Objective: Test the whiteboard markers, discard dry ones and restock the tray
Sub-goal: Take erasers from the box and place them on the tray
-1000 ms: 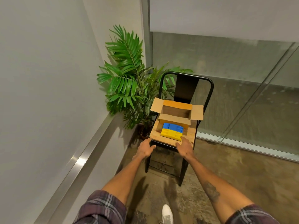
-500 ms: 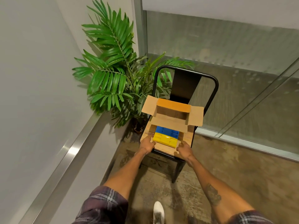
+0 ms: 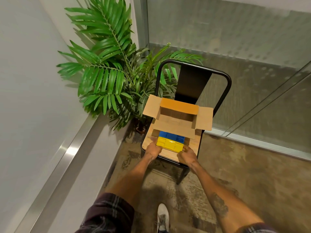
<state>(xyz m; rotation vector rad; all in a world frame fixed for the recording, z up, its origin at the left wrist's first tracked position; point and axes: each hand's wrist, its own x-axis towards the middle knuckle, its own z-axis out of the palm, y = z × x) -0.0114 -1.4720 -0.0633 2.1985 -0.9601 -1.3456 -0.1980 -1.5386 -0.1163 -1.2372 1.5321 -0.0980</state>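
Left hand (image 3: 153,149) and right hand (image 3: 187,154) tight on yellow tray (image 3: 170,144); blue tray (image 3: 171,136), cardboard box (image 3: 179,107) behind.

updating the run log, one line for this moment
left hand holds yellow box | right hand holds yellow box | open carton behind

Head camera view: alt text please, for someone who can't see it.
A left hand and a right hand grip the ends of a yellow box on a black chair's wooden seat, with a blue box and an open cardboard box behind it. A potted plant stands left of the chair.
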